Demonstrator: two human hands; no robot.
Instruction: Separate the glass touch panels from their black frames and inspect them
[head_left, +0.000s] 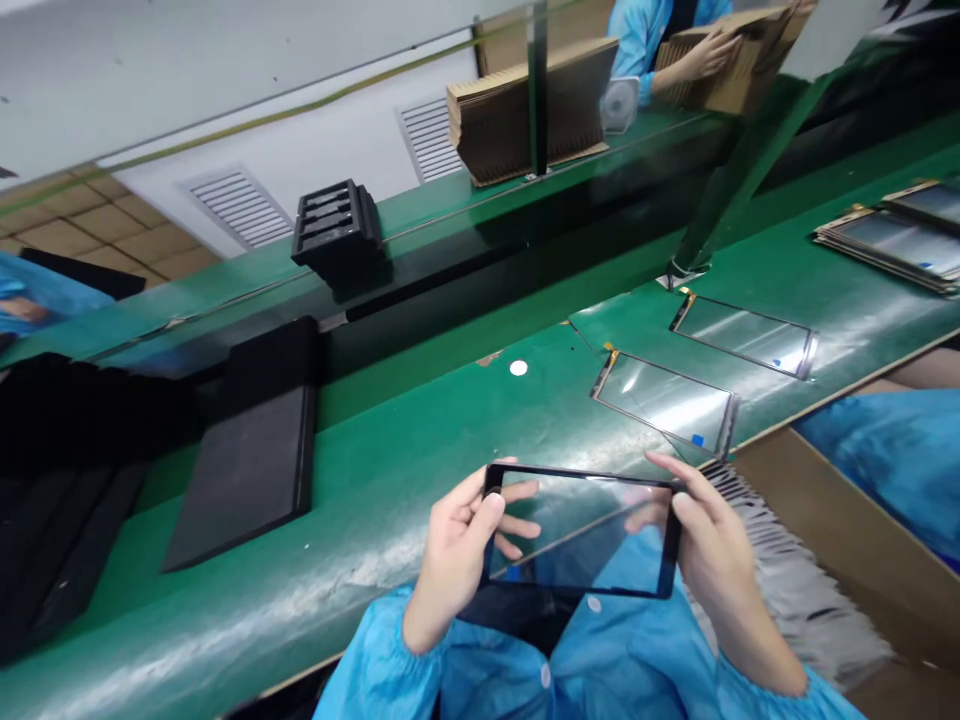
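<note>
Between my two hands, just past the table's front edge, I hold a clear touch-screen glass panel (581, 535) with a black border, tilted toward me. My left hand (457, 545) grips its left end, thumb on the near face and fingers showing through the glass behind. At the right end my right hand (709, 530) pinches the border with the thumb in front; one finger sticks up past the top corner. Two similar glass panels lie flat on the green table beyond, a nearer one (667, 400) and a farther one (746, 335), each with a small orange tab.
Black foam trays (251, 460) lie on the left of the green table (375, 500). More panels are stacked (892, 245) at the right. A green post (720, 190) rises mid-table. Cardboard dividers (532, 110) stand across, near a co-worker's hand (709, 55). An open carton (847, 540) sits right.
</note>
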